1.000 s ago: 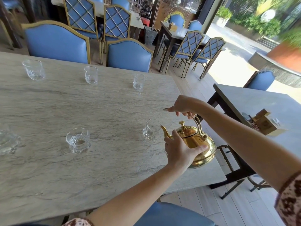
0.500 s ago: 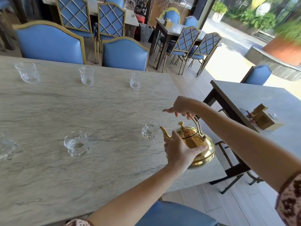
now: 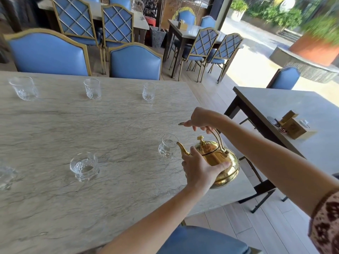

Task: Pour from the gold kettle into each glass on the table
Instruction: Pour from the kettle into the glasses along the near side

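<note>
While the right hand (image 3: pixel 199 120) grips the handle of the gold kettle (image 3: pixel 216 158) and the left hand (image 3: pixel 198 167) cups its body, the spout points left with its tip at the rim of the nearest glass (image 3: pixel 167 147) on the counter (image 3: pixel 110 125). Five more glasses lie farther left and beyond, so the kettle must travel leftward next.

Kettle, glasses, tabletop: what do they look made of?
Kettle: polished metal, gold-coloured, likely brass or plated; mirror-like reflections. Glasses, e.g. the one at the spout: clear cut or pressed glass; see-through with a faceted base. Tabletop: matte grey veined stone or stone-look laminate; cannot tell which.
</note>
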